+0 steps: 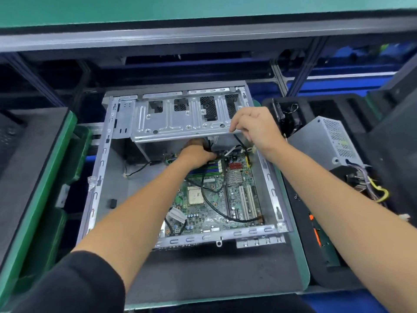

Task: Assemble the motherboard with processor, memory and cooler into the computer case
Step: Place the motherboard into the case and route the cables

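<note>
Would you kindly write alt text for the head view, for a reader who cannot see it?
A person's right hand holds up the hinged grey metal drive cage of an open grey metal computer case, while the left hand grips black cables at the far edge of the green motherboard inside. A perforated silver power supply lies right.

One head-worn wide-angle camera looks forward and steeply down, close over the open computer case (180, 168), which fills the middle. A shelf edge (203, 39) crosses the far top; both forearms enter from the near edge.
</note>
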The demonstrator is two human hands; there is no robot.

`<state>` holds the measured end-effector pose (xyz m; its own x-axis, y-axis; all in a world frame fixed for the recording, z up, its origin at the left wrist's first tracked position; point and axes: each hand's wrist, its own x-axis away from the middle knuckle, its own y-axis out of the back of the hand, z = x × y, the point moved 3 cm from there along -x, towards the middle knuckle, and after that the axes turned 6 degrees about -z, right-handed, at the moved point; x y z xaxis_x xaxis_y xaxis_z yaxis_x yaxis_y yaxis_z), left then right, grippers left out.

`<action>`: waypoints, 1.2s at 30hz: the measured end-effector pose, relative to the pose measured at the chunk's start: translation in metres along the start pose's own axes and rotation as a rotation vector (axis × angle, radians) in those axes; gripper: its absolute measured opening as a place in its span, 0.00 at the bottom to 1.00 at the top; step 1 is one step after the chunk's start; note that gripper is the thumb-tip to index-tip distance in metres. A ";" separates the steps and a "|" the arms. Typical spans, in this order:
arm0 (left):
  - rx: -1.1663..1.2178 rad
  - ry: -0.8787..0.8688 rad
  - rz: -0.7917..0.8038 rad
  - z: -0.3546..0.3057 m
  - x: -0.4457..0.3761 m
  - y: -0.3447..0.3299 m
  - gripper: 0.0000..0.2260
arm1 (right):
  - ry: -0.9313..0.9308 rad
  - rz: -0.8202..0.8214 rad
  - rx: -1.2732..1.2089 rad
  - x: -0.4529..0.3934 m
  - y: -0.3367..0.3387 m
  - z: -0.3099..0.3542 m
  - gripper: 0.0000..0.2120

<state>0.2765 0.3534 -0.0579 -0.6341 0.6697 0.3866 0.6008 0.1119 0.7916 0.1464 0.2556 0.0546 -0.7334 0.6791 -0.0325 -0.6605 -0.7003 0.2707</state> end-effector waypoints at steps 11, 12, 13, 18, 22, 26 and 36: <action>0.107 0.113 -0.073 0.007 0.007 0.013 0.18 | 0.029 -0.026 0.009 0.000 0.000 0.002 0.16; 0.127 0.108 -0.075 0.009 0.009 0.015 0.18 | 0.029 -0.029 0.008 0.000 0.001 0.001 0.15; 0.149 0.100 -0.072 0.011 0.010 0.017 0.18 | 0.029 -0.030 0.010 0.000 0.001 0.000 0.15; 0.150 0.016 0.033 0.019 0.015 0.024 0.23 | 0.049 -0.011 0.036 0.001 -0.001 -0.001 0.10; 0.124 -0.148 0.096 0.024 0.020 0.031 0.16 | 0.044 -0.002 0.035 0.001 -0.003 -0.002 0.09; -0.076 -0.229 0.069 0.015 0.020 0.024 0.24 | 0.031 0.004 0.045 -0.001 -0.002 -0.006 0.09; 0.086 -0.554 0.114 -0.032 0.035 0.003 0.15 | 0.077 0.033 0.052 -0.004 0.000 -0.009 0.11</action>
<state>0.2411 0.3538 -0.0269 -0.2269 0.9634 0.1428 0.7024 0.0603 0.7093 0.1482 0.2514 0.0464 -0.7663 0.6353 -0.0957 -0.6277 -0.7086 0.3223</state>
